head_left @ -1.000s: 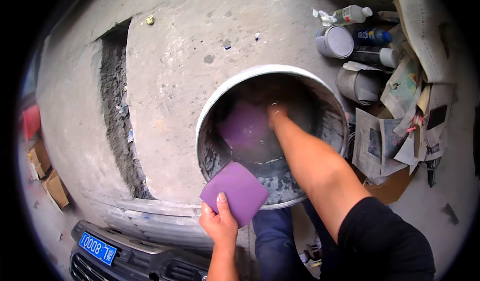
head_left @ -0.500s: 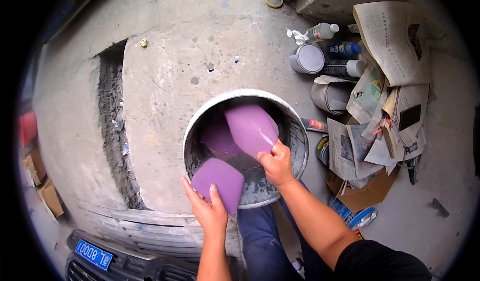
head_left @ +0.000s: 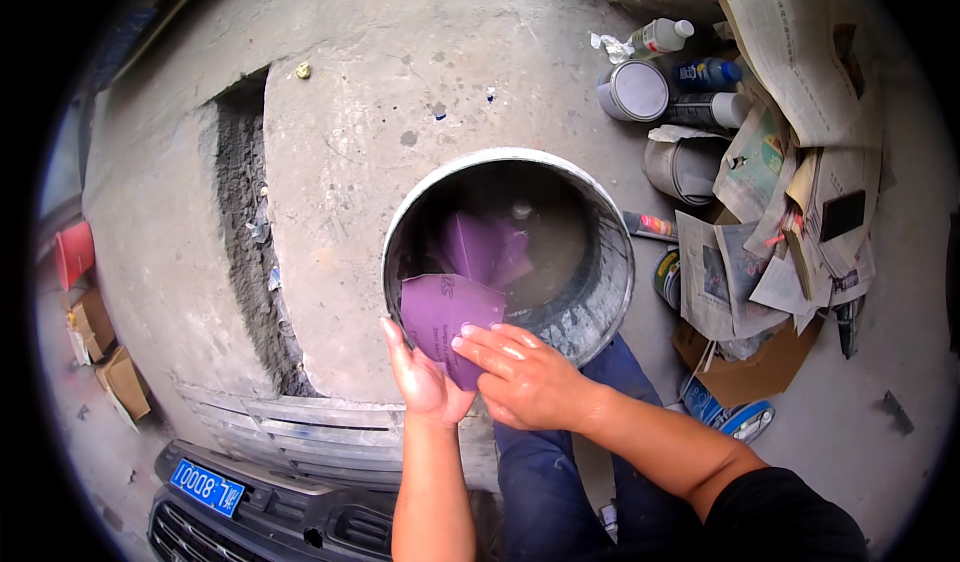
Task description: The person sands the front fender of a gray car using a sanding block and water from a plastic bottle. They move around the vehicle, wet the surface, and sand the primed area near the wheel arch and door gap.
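A purple sandpaper sheet (head_left: 440,312), its printed face up, is tilted over the near left rim of a round metal bucket (head_left: 618,292). Supporting it from below and the left is my left hand (head_left: 430,382), closed on it, with some fingers hidden behind it. The fingers of my right hand (head_left: 525,374) lie across its lower right part and grip its edge; that thumb is hidden. Inside the bucket, more purple sandpaper (head_left: 478,247) lies in cloudy water, folded or overlapping; I cannot tell how many pieces.
Paint cans (head_left: 640,92), bottles (head_left: 662,37) and newspapers (head_left: 795,62) crowd the right, beside a cardboard box (head_left: 745,367). A long trench (head_left: 245,222) cuts the concrete floor at left. A car bumper (head_left: 290,497) is at lower left. My legs (head_left: 545,482) stand against the bucket.
My right hand has let go of the other sandpaper, which now lies lower in the bucket, and has come to the left-hand sheet. A printed face shows there instead of a plain one.
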Action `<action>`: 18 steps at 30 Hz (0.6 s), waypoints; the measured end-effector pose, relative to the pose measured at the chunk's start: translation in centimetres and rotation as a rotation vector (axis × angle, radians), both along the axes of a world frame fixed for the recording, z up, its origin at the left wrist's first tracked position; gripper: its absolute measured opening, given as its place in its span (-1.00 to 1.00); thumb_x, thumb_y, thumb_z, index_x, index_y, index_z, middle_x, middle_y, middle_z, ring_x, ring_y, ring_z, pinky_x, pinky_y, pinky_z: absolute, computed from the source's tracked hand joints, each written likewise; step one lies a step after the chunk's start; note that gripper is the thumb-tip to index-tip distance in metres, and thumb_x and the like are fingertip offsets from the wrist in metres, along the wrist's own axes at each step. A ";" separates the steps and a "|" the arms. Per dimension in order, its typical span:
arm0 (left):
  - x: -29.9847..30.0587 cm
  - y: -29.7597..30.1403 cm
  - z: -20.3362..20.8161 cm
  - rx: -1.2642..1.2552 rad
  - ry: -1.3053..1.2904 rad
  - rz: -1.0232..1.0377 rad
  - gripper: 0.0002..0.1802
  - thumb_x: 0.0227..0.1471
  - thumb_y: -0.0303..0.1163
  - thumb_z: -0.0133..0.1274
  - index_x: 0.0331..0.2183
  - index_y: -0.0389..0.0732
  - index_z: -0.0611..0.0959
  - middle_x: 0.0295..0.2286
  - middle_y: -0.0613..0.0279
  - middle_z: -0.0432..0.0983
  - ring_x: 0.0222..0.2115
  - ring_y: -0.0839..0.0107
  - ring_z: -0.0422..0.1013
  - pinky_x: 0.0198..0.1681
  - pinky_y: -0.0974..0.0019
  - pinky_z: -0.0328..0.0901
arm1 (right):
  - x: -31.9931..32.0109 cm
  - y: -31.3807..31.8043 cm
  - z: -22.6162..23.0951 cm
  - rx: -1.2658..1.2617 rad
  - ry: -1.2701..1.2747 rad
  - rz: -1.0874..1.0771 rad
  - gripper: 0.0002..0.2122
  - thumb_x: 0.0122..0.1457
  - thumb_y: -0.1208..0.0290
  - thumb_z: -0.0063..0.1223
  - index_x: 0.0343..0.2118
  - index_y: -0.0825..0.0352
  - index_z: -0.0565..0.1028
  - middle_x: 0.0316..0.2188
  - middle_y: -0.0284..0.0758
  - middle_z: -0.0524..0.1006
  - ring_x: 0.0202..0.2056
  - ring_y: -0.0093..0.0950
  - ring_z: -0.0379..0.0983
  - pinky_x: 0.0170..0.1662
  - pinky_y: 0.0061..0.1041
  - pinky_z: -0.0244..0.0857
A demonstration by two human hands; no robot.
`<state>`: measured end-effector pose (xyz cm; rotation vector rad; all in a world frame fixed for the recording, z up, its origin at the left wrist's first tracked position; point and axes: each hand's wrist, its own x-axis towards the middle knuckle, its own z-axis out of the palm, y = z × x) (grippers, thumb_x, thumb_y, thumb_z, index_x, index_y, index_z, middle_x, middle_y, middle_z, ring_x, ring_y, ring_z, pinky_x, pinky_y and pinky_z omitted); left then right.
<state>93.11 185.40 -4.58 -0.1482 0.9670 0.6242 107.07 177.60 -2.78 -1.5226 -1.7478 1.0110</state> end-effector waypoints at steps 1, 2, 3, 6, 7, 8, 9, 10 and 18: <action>-0.1 -0.2 0.1 -0.008 -0.031 0.021 -0.16 0.16 0.33 -0.41 0.10 -0.21 0.36 0.03 0.01 0.36 0.06 0.11 0.29 0.13 0.07 0.21 | 0.1 -0.1 0.1 0.004 0.005 -0.004 -0.84 -0.19 0.43 0.19 -0.51 0.35 0.49 0.02 -0.14 0.44 0.12 -0.23 0.30 0.16 -0.16 0.15; 0.1 -0.4 0.2 0.015 -0.042 0.007 -0.16 0.13 0.33 -0.36 0.11 -0.21 0.35 0.04 -0.01 0.35 0.07 0.08 0.27 0.14 0.05 0.20 | 0.1 -0.3 0.2 0.007 0.011 -0.007 -0.84 -0.18 0.42 0.20 -0.51 0.34 0.49 0.02 -0.14 0.44 0.11 -0.23 0.30 0.15 -0.16 0.16; 0.5 -0.6 0.2 0.037 -0.053 -0.007 -0.15 0.11 0.33 -0.30 0.11 -0.21 0.35 0.05 -0.03 0.33 0.08 0.05 0.26 0.14 0.04 0.19 | 0.0 -0.5 0.3 0.009 0.020 -0.012 -0.83 -0.17 0.41 0.20 -0.51 0.34 0.49 0.01 -0.15 0.44 0.11 -0.23 0.31 0.14 -0.16 0.17; 0.7 -0.6 -0.1 0.091 -0.119 -0.028 -0.17 0.05 0.25 -0.14 0.12 -0.23 0.34 0.08 -0.07 0.29 0.10 0.00 0.24 0.16 0.02 0.18 | 0.1 -1.1 0.4 0.012 0.089 -0.038 -0.83 -0.12 0.39 0.21 -0.48 0.34 0.49 -0.04 -0.16 0.46 0.09 -0.23 0.32 0.11 -0.17 0.20; 0.6 -0.5 -0.2 0.106 -0.147 -0.030 -0.18 0.02 0.21 -0.08 0.12 -0.23 0.34 0.08 -0.08 0.28 0.11 -0.02 0.23 0.16 0.01 0.17 | 0.4 -1.3 0.4 0.008 0.140 -0.057 -0.82 -0.10 0.38 0.21 -0.46 0.34 0.49 -0.06 -0.17 0.47 0.08 -0.22 0.33 0.09 -0.18 0.22; 0.7 -0.4 0.0 0.096 -0.157 -0.003 -0.20 0.00 0.14 -0.07 0.12 -0.25 0.33 0.10 -0.08 0.27 0.10 0.00 0.24 0.16 0.03 0.17 | 0.7 -1.5 0.3 0.004 0.193 -0.077 -0.82 -0.08 0.38 0.20 -0.43 0.34 0.49 -0.08 -0.17 0.47 0.06 -0.22 0.34 0.07 -0.18 0.23; 0.8 -0.3 0.4 0.085 -0.166 0.026 -0.21 -0.02 0.07 -0.07 0.12 -0.26 0.33 0.11 -0.08 0.26 0.09 0.02 0.25 0.17 0.05 0.16 | 1.0 -1.5 0.2 -0.024 0.180 -0.189 -0.79 -0.06 0.38 0.20 -0.38 0.35 0.49 -0.10 -0.17 0.47 0.04 -0.21 0.35 0.06 -0.19 0.24; 0.7 -0.2 0.6 0.075 -0.175 0.055 -0.23 -0.04 0.00 -0.06 0.12 -0.27 0.32 0.12 -0.09 0.25 0.09 0.03 0.26 0.17 0.06 0.16 | 1.4 -1.4 0.0 -0.053 0.166 -0.300 -0.76 -0.05 0.37 0.20 -0.33 0.35 0.48 -0.11 -0.17 0.47 0.01 -0.19 0.36 0.05 -0.20 0.25; 0.4 -0.7 1.4 0.072 -0.114 -0.040 -0.34 -0.06 -0.16 -0.06 0.07 -0.30 0.38 0.02 -0.01 0.38 0.03 0.10 0.33 0.17 0.07 0.15 | 2.0 -0.8 -2.7 -0.695 0.783 -0.618 -0.65 0.08 0.40 0.20 -0.10 0.41 0.42 -0.38 -0.32 0.49 -0.33 -0.57 0.44 -0.23 -0.51 0.37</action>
